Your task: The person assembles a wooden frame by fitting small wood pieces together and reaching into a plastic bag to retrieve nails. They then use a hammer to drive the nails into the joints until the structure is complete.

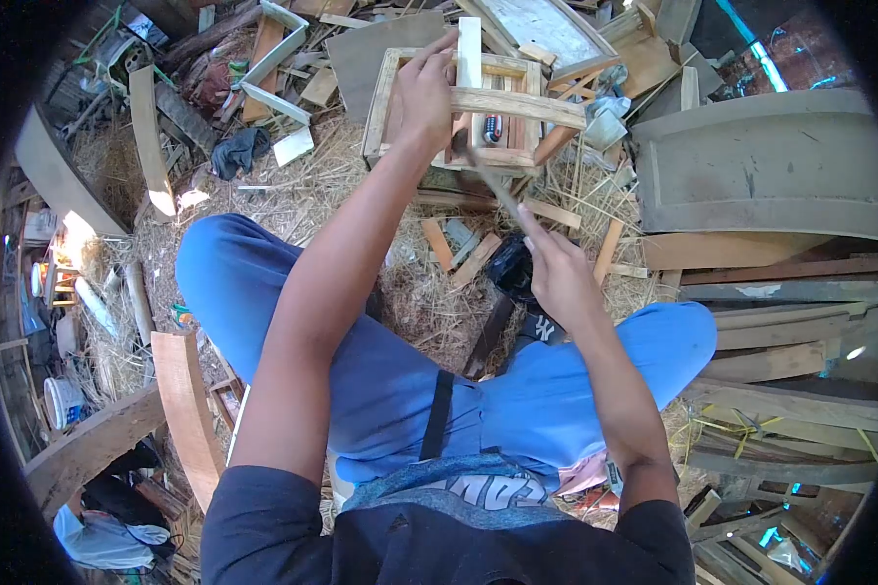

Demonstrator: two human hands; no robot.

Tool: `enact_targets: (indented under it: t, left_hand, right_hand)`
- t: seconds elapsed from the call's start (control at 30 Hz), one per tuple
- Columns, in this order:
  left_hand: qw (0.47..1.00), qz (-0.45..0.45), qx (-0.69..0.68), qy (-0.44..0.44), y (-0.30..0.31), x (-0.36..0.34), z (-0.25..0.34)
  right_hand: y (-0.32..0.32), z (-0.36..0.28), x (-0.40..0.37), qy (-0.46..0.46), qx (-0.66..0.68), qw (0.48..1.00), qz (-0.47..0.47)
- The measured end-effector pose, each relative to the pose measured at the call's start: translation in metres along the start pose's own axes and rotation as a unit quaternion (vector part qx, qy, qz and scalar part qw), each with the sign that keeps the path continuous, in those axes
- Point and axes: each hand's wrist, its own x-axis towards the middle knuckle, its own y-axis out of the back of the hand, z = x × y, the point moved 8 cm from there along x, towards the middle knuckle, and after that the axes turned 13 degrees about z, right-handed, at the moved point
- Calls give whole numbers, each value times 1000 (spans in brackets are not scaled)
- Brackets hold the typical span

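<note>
My left hand [426, 97] is closed around the near end of a pale wooden strip [517, 104], which lies across a wooden box frame [376, 107]. In my right hand [561, 273] is the handle of a hammer [498, 185], its dark head beside the strip, near my left hand. An upright pale slat [469, 54] stands at the frame's far side. Inside the frame lies a small red and blue item [493, 128]. Below my right fingers, a black round object [510, 268] rests on the ground.
Straw and wood scraps [473, 258] cover the ground. A large grey panel [771, 166] lies at right, above stacked boards [780, 331]. At left are a curved plank [185, 409], a dark cloth [239, 153] and a white bucket [63, 402].
</note>
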Motion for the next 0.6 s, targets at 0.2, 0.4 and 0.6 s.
enact_targets:
  t: [0.2, 0.4, 0.6]
  left_hand:
    - [999, 16, -26, 40, -2, -6, 6]
    - [998, 4, -60, 34, -6, -5, 9]
    - [997, -15, -33, 68, -7, -3, 3]
  right_hand:
    - [5, -1, 0, 4, 29, 999, 36]
    - [-4, 8, -4, -13, 69, 997, 38]
    - [-11, 19, -1, -21, 76, 995, 58]
